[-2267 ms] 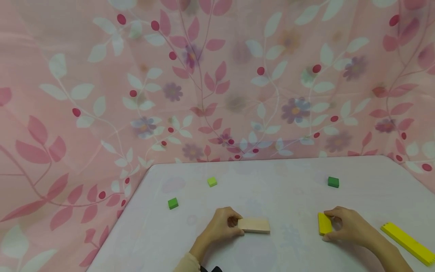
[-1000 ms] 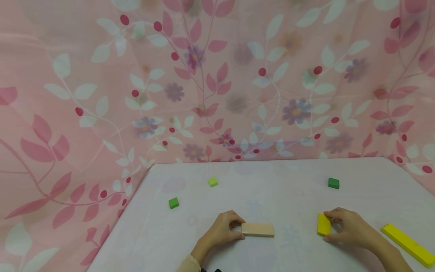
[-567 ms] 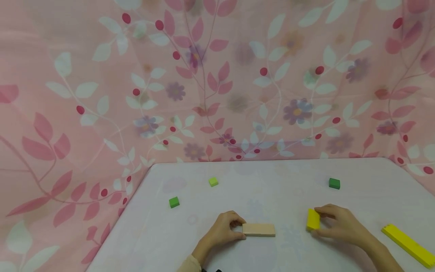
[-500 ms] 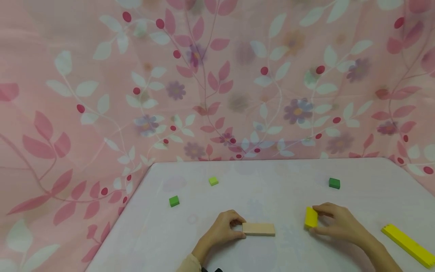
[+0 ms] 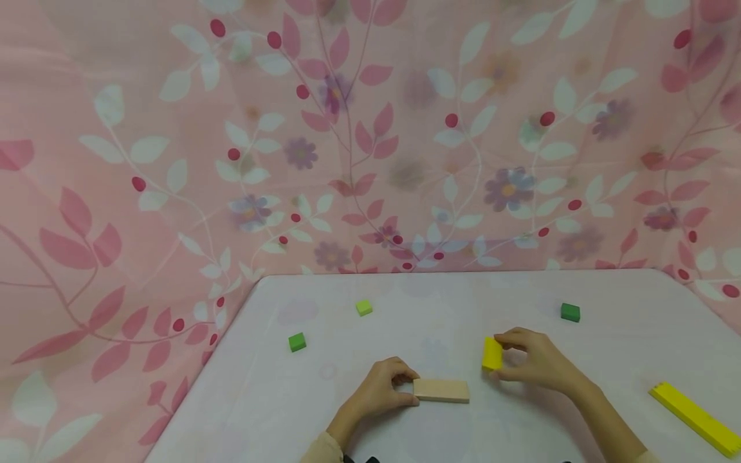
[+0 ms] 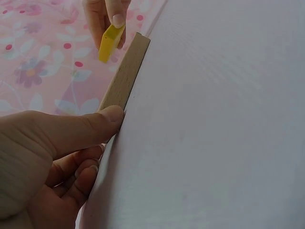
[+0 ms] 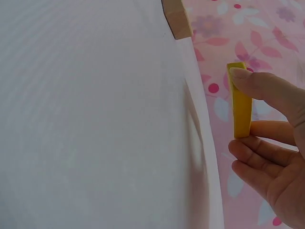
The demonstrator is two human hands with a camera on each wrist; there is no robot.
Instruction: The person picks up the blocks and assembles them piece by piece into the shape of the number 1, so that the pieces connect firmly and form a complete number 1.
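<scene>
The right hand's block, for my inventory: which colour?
The block is yellow, clearest in the right wrist view.

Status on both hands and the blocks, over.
Left hand holding wooden block by one end. Right hand holding short yellow block, raised. Nothing visible between those blocks.

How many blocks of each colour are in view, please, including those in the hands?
Yellow: 2 (small yellow block in the right hand; long yellow block)
Green: 3 (lime-green block; mid-green block; dark green block)
Bare wood: 1 (wooden block in the left hand)
Total: 6
</scene>
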